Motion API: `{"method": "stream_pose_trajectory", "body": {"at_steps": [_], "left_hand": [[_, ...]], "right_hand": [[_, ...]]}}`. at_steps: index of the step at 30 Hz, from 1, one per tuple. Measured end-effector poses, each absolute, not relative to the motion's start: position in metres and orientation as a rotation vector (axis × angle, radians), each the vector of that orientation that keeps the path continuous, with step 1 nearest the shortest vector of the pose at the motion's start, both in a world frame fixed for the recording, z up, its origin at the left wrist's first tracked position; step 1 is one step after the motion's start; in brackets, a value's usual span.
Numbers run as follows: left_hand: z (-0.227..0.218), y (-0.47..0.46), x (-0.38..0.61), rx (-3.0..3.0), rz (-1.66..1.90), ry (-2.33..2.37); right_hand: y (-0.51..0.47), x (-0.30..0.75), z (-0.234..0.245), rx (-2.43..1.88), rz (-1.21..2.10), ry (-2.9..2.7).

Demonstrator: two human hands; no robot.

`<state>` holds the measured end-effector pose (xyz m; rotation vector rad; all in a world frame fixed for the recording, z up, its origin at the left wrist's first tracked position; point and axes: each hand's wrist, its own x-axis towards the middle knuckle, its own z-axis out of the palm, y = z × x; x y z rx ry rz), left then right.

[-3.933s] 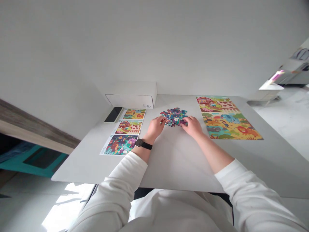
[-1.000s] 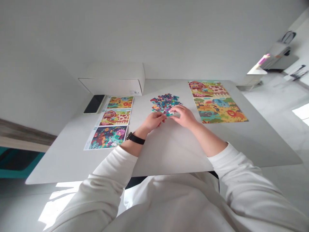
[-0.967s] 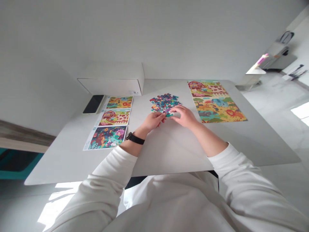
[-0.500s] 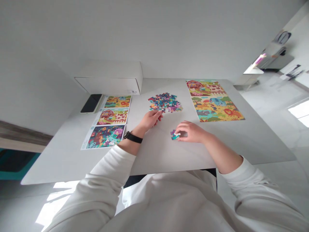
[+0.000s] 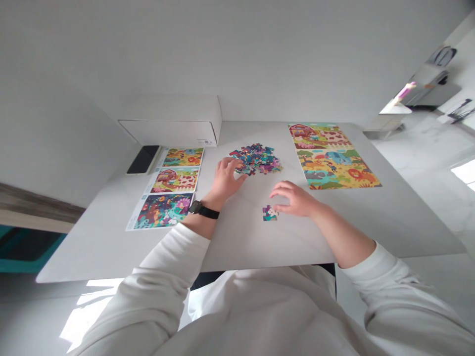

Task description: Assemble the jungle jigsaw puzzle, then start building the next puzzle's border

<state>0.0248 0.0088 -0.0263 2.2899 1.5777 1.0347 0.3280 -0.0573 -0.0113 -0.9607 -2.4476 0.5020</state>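
A heap of jigsaw pieces [image 5: 260, 157], mostly dark blue, teal and purple, lies at the middle of the table. My left hand [image 5: 227, 177] reaches the heap's near left edge, thumb and fingers spread around pieces there; its fingertips partly cover them. Closer to me lies a small jigsaw piece cluster [image 5: 269, 213] in purple, teal and white, flat on the table. Just right of and above it hovers my right hand [image 5: 293, 198], fingers apart and holding nothing. Its thumb tip is close to the cluster's upper right corner; I cannot tell whether they touch.
Left of the heap lies a sheet with three printed pictures [image 5: 165, 210], beside a phone [image 5: 143, 159]. A white box [image 5: 168, 131] stands behind them. Two colourful animal puzzle pictures [image 5: 336, 168] lie on the right. The table's front edge [image 5: 267, 264] is near my body.
My left hand has opened and shifted slightly left, up onto the heap's edge. My right hand has let go of the small cluster and its fingers have spread.
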Motion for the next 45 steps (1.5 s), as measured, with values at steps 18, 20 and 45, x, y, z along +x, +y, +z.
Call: {"method": "stream_pose_trajectory", "body": {"at_steps": [18,20,45], "left_hand": [[-0.044,0.062,0.045,2.544,0.439,1.585],[-0.045,0.07,0.044,2.542,0.449,1.567],[0.044,0.007,0.046,2.377,0.697,1.114]], "right_hand": [[0.072,0.303,-0.037,-1.634,0.235,-2.223],[0.078,0.303,-0.039,-1.619,0.236,-2.201],[0.093,0.292,-0.044,-1.352,0.127,-2.297]]}}
